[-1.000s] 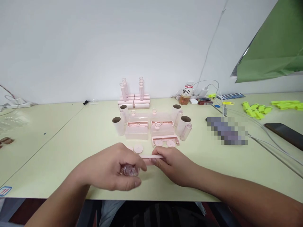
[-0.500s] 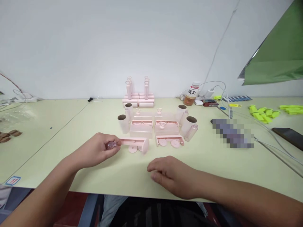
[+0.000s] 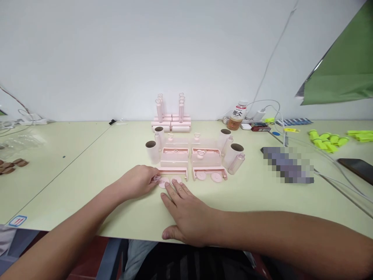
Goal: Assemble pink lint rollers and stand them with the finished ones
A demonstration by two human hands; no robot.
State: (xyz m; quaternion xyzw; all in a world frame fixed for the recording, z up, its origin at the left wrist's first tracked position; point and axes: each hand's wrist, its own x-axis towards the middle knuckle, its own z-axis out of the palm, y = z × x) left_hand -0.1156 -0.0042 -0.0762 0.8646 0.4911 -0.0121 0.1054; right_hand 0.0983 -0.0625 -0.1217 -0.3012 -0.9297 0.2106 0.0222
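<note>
My left hand (image 3: 136, 182) pinches the clear knob end of a pale pink frame (image 3: 172, 171) lying near the worktop's (image 3: 87, 163) front edge; my right hand (image 3: 186, 212) rests flat, fingers spread, holding nothing.

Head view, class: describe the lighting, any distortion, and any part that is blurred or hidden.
Head view: soft, even light, only faint shadows under the left hand and right hand; wide-angle bending curves the table edges and stretches the forearms; a pixelated patch hides something; the small pink parts lack fine detail.
</note>
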